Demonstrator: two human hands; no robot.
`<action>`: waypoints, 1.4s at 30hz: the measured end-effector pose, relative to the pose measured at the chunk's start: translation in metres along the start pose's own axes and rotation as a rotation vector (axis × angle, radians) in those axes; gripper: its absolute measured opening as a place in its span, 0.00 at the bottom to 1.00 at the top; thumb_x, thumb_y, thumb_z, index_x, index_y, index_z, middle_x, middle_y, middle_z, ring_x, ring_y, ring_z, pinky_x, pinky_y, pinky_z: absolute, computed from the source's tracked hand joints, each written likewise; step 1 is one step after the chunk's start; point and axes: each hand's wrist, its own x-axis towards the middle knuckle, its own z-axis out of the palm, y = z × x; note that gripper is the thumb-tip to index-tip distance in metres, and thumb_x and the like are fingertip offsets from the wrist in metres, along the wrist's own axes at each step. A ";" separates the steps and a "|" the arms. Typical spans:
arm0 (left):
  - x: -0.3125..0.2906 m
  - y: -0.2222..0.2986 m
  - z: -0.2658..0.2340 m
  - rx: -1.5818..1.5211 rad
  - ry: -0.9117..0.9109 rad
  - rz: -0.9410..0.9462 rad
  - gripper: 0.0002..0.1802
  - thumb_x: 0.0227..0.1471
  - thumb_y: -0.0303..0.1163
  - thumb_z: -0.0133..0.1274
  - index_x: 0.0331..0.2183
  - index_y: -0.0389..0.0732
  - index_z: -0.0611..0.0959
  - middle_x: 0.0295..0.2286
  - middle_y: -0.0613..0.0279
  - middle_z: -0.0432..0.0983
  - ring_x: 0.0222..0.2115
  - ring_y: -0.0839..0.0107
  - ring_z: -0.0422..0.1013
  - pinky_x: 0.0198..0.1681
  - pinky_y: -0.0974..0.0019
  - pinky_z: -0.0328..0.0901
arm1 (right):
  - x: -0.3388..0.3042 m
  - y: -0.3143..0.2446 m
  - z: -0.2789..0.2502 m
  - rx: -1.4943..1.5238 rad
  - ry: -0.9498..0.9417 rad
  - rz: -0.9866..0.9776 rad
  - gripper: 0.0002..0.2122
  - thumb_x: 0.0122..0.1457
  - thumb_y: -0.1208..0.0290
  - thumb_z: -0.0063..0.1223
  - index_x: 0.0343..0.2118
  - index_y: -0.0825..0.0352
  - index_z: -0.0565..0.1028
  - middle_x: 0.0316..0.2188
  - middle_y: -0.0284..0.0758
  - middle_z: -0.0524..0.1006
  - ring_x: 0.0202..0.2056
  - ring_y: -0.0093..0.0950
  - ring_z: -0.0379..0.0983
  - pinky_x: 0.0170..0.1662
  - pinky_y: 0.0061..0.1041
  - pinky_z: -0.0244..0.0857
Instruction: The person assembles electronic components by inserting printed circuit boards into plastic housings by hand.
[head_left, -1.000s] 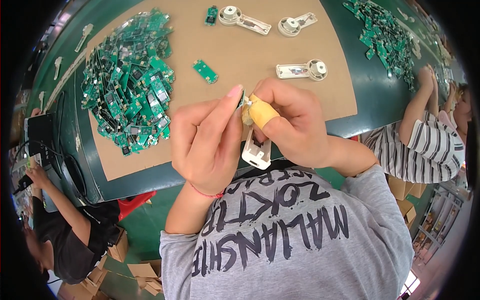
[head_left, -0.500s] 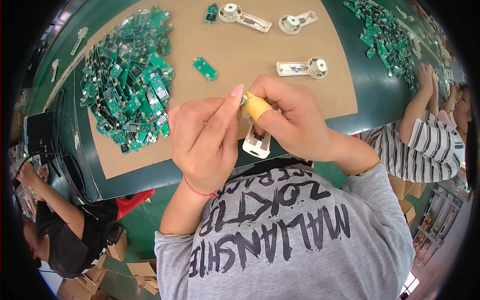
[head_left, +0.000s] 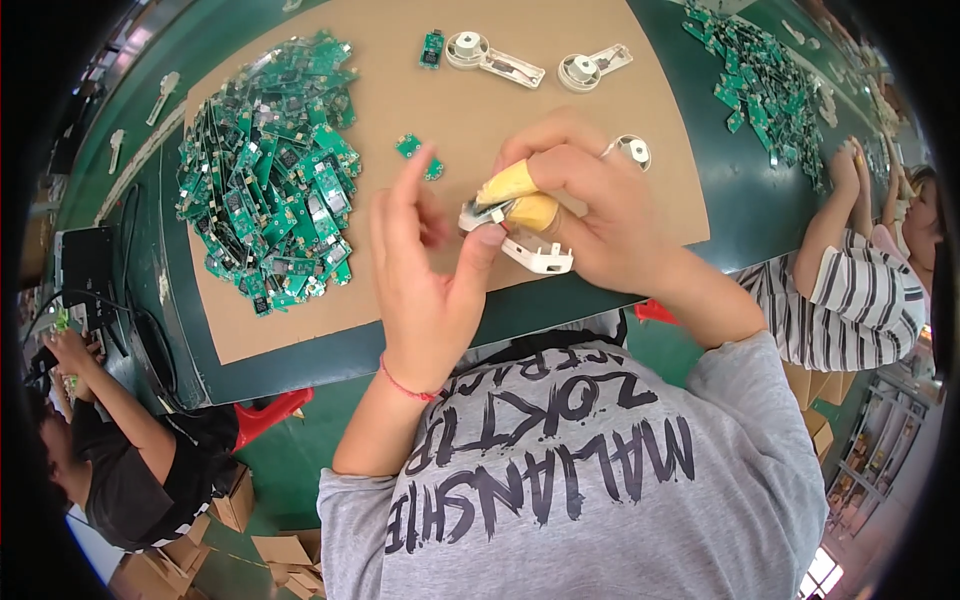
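My right hand (head_left: 605,215), with yellow covers on its thumb and index finger, is closed on a white plastic housing (head_left: 540,260). The housing is tilted, and a small dark part is pinched at its upper end, mostly hidden by the covered fingers. My left hand (head_left: 425,280) is open with fingers apart, its thumb tip against the housing's near side. Beyond my left fingers lies a single green circuit board (head_left: 432,170), partly covered by them. Past my right hand the round end of another white housing (head_left: 632,152) shows.
A big heap of green circuit boards (head_left: 270,190) covers the left of the brown board (head_left: 400,100). At the far side lie a single circuit board (head_left: 431,49) and two white fan-like housings (head_left: 495,62) (head_left: 590,70). Co-workers sit left and right; another board heap (head_left: 760,90) lies right.
My left hand has come away from the pinch and opened its fingers. My right hand has turned the white housing, so its end now points right.
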 end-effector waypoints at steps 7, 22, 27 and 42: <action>-0.010 -0.008 0.006 -1.314 -0.648 -0.947 0.16 0.59 0.36 0.34 0.40 0.36 0.71 0.28 0.57 0.73 0.20 0.74 0.69 0.18 0.75 0.63 | 0.021 0.007 -0.013 -0.421 -0.138 -0.629 0.07 0.40 0.69 0.53 0.25 0.60 0.71 0.29 0.26 0.71 0.32 0.23 0.68 0.39 0.28 0.61; 0.010 -0.001 -0.003 -1.248 -0.153 -0.689 0.26 0.54 0.27 0.45 0.54 0.40 0.62 0.42 0.55 0.71 0.39 0.59 0.73 0.33 0.68 0.72 | 0.016 0.005 -0.045 -0.444 -0.407 0.078 0.09 0.44 0.75 0.54 0.31 0.67 0.72 0.27 0.32 0.72 0.30 0.28 0.69 0.35 0.26 0.63; 0.005 0.000 0.003 -0.875 -0.086 -0.284 0.27 0.51 0.18 0.46 0.54 0.35 0.62 0.48 0.55 0.66 0.44 0.64 0.69 0.44 0.67 0.67 | 0.006 -0.011 -0.033 0.612 -0.464 0.633 0.08 0.54 0.77 0.50 0.38 0.71 0.71 0.29 0.29 0.74 0.32 0.14 0.69 0.36 0.16 0.65; 0.006 0.005 0.008 -0.850 0.078 -0.267 0.26 0.50 0.19 0.50 0.52 0.32 0.65 0.47 0.55 0.67 0.42 0.74 0.68 0.43 0.73 0.66 | -0.004 -0.007 -0.003 -0.103 -0.082 0.048 0.09 0.48 0.80 0.54 0.34 0.67 0.72 0.28 0.33 0.72 0.31 0.28 0.68 0.34 0.24 0.63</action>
